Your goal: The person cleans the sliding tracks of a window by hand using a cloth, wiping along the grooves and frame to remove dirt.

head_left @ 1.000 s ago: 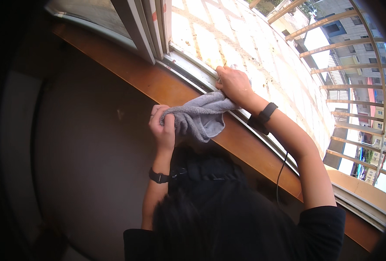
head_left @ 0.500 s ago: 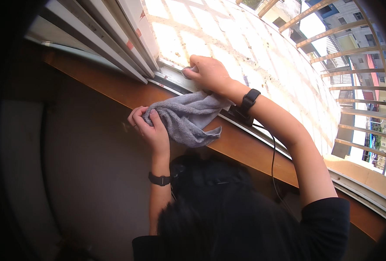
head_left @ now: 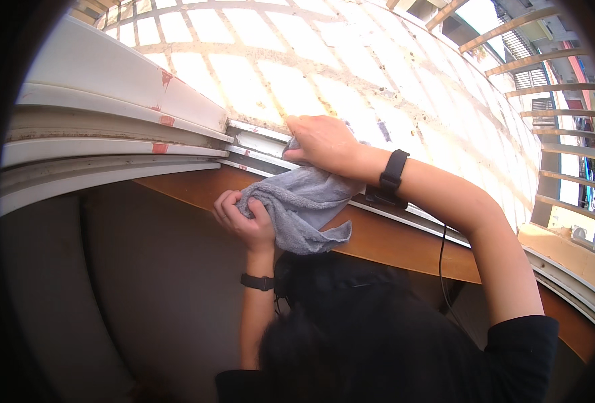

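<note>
A grey cloth (head_left: 304, 201) hangs bunched between my two hands, over the window track (head_left: 260, 142) and the brown wooden sill (head_left: 371, 242). My left hand (head_left: 245, 218) grips the gathered left end of it, fingers curled in, on the room side of the sill. My right hand (head_left: 327, 144) is closed on another part of the cloth, a bit of which shows under the thumb at the track. The palm side of my right hand is hidden, and the cloth covers part of the track.
White window sash frames (head_left: 123, 127) with reddish marks stand to the left of the track. Beyond it lies a sunlit ledge (head_left: 378, 101) with barred shadows, bounded by a metal grille (head_left: 566, 138). A black cable (head_left: 443, 269) hangs below my right forearm.
The view has turned, so the sash frames show wider at the left. Both hands keep their hold on the cloth, and my right hand stays by the track.
</note>
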Demonstrator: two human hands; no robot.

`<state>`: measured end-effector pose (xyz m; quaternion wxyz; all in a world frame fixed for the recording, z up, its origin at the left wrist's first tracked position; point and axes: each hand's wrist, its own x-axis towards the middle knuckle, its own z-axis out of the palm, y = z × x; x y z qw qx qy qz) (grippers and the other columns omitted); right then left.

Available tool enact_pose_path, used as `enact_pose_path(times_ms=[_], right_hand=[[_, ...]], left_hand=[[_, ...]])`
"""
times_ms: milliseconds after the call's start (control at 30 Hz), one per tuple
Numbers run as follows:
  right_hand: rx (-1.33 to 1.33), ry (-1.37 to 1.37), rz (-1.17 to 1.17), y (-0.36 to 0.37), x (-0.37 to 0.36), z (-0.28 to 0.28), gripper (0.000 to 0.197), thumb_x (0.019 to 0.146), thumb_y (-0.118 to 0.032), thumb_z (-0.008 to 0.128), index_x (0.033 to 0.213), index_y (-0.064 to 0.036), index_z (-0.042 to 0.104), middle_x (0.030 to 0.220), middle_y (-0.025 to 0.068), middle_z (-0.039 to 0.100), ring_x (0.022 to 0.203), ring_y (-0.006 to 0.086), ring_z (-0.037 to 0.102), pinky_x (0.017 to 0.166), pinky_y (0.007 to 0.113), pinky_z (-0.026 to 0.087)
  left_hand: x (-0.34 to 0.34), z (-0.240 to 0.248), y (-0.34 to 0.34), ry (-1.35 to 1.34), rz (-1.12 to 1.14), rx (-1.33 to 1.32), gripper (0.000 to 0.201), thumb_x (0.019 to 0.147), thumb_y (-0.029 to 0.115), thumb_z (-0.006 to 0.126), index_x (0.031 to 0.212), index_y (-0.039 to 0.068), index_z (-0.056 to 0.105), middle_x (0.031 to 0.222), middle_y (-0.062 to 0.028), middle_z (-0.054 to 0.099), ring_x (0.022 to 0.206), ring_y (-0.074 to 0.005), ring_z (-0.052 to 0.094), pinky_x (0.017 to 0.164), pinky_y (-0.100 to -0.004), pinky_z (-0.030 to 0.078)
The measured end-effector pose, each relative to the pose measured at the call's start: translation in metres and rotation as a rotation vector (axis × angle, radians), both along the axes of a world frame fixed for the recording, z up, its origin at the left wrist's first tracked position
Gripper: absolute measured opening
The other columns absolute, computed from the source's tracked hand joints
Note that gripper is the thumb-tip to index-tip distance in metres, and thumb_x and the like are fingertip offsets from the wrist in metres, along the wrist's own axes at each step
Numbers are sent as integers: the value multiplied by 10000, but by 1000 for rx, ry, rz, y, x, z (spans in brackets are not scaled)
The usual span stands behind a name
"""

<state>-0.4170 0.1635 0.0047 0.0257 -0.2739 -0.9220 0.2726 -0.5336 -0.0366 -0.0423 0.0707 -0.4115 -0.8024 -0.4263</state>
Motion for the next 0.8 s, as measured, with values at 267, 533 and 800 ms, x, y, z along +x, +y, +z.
enact_pose_path(times_ms=[267,533,800], right_hand=[[1,36,6,4,-68,-8,406,781,-325,825,919,10,642,874,173,708,885,338,713,748,420,569],[5,32,2,7,-99,-12,347,788,-301,818,913,-12,673,877,171,725,869,321,724,736,402,568],[16,171,-56,-4,-94,-17,275,842,-242,726,953,-8,633,913,169,705,877,344,708,775,423,561]], left_hand=[[0,3,0,5,5,-10,186,844,147,565,950,0,525,982,-153,567,965,-354,524,898,-471,411],[0,2,0,30,-2,-35,195,850,152,568,961,-5,532,987,-159,571,962,-360,526,896,-468,414],[0,4,1,22,5,-16,188,852,150,572,955,-4,539,988,-158,576,969,-357,529,905,-466,417]])
